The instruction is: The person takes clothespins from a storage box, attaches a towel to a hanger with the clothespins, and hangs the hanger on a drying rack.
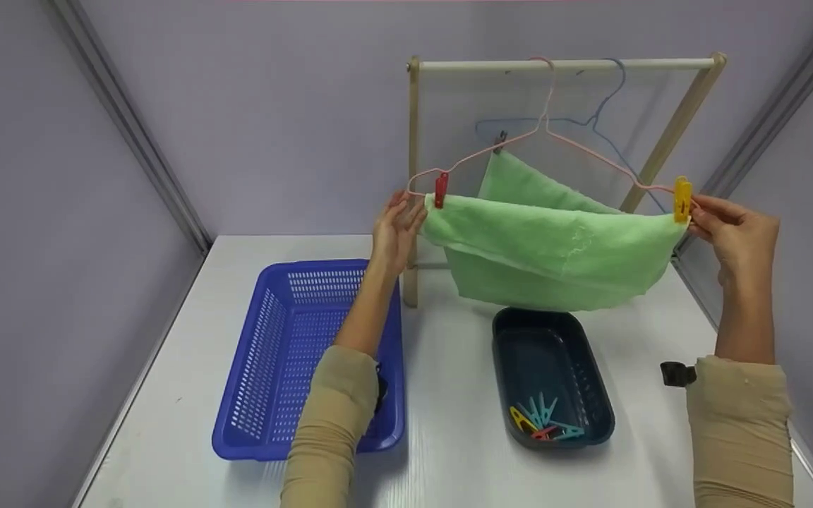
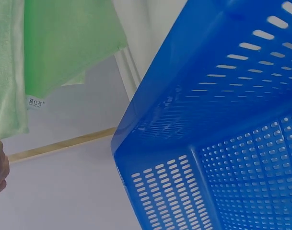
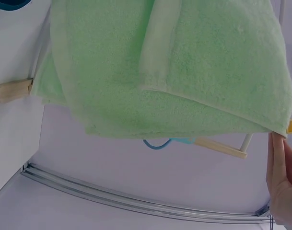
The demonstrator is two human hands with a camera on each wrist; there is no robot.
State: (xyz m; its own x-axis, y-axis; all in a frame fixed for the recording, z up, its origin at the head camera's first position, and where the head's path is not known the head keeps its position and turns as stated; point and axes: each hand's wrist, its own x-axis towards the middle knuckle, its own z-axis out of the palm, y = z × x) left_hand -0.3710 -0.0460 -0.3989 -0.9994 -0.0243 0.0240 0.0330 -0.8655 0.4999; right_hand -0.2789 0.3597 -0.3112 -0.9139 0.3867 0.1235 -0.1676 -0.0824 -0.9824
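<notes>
A light green towel [image 1: 555,243] hangs folded from a pink wire hanger [image 1: 480,151], held by a red clothespin [image 1: 441,190] at its left corner and a yellow clothespin [image 1: 682,200] at its right. At the hanger's left end, beside the red clothespin, my left hand [image 1: 396,233] touches with loosely extended fingers. My right hand [image 1: 742,229] pinches the towel's right corner just by the yellow clothespin; in the right wrist view its fingers [image 3: 278,155] are at that corner. Behind, more green towel [image 1: 519,180] hangs by a dark clothespin [image 1: 500,141] from a blue hanger [image 1: 604,99].
Both hangers hook over the white bar [image 1: 477,66] of a wooden-legged rack [image 1: 685,120]. A blue perforated basket [image 1: 241,360] stands at left, under my left forearm. Below the towel is a dark tray [image 1: 519,353] with several clothespins [image 1: 544,416] at its near end.
</notes>
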